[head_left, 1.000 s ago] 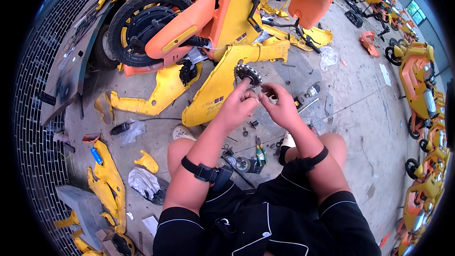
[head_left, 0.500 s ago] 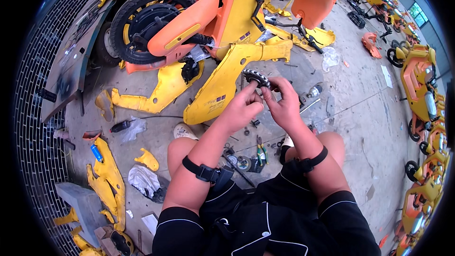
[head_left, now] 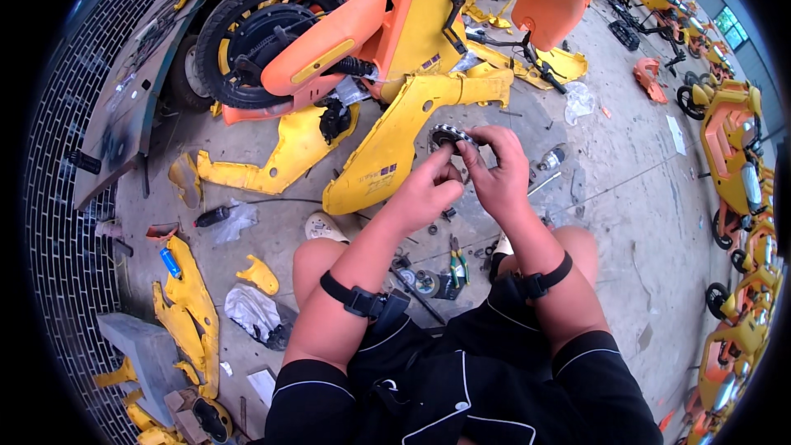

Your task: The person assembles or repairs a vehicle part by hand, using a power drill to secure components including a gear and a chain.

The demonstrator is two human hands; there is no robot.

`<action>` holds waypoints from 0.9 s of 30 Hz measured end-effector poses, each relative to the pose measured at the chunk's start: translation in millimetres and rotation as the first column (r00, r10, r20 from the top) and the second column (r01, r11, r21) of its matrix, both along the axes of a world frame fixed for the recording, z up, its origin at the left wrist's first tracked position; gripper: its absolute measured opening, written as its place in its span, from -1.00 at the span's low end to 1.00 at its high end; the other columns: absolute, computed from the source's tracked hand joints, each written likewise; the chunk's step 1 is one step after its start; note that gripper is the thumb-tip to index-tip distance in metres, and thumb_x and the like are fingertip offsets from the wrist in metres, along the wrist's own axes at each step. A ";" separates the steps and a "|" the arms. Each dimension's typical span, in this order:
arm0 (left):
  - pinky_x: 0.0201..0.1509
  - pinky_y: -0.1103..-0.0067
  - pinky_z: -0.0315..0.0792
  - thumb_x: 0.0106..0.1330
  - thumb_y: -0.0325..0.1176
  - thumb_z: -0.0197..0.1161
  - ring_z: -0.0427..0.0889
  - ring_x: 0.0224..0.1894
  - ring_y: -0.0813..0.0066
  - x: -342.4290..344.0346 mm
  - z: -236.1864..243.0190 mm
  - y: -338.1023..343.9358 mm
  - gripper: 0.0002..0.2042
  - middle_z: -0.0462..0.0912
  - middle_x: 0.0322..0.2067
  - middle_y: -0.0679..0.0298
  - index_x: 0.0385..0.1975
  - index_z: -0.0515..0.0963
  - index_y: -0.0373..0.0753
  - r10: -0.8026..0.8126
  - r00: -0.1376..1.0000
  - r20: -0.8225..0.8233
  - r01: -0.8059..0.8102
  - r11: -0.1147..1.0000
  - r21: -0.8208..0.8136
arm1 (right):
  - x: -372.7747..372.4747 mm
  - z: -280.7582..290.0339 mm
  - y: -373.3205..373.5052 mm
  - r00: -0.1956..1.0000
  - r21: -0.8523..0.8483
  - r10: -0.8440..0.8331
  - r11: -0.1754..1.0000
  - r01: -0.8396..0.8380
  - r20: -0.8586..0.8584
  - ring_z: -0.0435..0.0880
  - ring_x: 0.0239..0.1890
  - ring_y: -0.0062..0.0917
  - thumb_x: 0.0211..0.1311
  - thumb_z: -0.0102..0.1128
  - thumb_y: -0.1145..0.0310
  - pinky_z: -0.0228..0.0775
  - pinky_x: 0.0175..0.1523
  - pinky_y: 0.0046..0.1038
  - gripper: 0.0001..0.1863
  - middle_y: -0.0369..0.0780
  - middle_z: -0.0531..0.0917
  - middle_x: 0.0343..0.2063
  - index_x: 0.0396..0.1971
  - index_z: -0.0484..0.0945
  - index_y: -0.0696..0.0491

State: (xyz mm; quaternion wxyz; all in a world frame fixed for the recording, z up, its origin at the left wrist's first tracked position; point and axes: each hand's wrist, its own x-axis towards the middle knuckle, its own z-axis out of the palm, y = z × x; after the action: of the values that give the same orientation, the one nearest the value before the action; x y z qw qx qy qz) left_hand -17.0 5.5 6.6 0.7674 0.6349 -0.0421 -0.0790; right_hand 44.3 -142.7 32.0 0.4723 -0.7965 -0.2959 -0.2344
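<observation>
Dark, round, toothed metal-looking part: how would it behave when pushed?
The dark, round, toothed metal-looking part is probably stiff and fairly heavy for its size, given its metallic look. Stood on edge, its round outline might let it roll, though its visible teeth would likely make that bumpy.

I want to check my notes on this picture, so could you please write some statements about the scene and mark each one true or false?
1. The left hand and the right hand are both at the toothed ring. True.
2. The pliers are in the right hand. False: the pliers lie on the floor.
3. A black strap goes around each forearm. True.
4. The large black wheel is at the lower right. False: the large black wheel is at the upper left.
5. Scooters stand along the right side. True.
</observation>
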 end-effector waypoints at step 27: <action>-0.36 0.67 0.37 0.27 -0.52 0.05 0.37 -0.47 0.69 -4.8 6.2 14.1 -0.30 0.45 -0.41 0.40 0.49 0.12 -0.16 0.067 0.997 -0.030 -0.068 0.997 -0.035 | -13.2 -7.3 -10.7 0.953 -0.136 0.041 0.987 -0.086 -0.301 0.67 -0.25 -0.26 0.22 0.38 0.28 0.51 -0.13 -0.31 -0.73 -0.13 0.67 -0.27 -0.18 0.60 0.11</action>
State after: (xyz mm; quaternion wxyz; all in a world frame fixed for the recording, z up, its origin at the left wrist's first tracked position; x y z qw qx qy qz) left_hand -21.8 19.6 12.8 0.7816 0.6207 -0.0111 -0.0615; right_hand 31.1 -153.4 24.7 0.4586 -0.8454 -0.2636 -0.0744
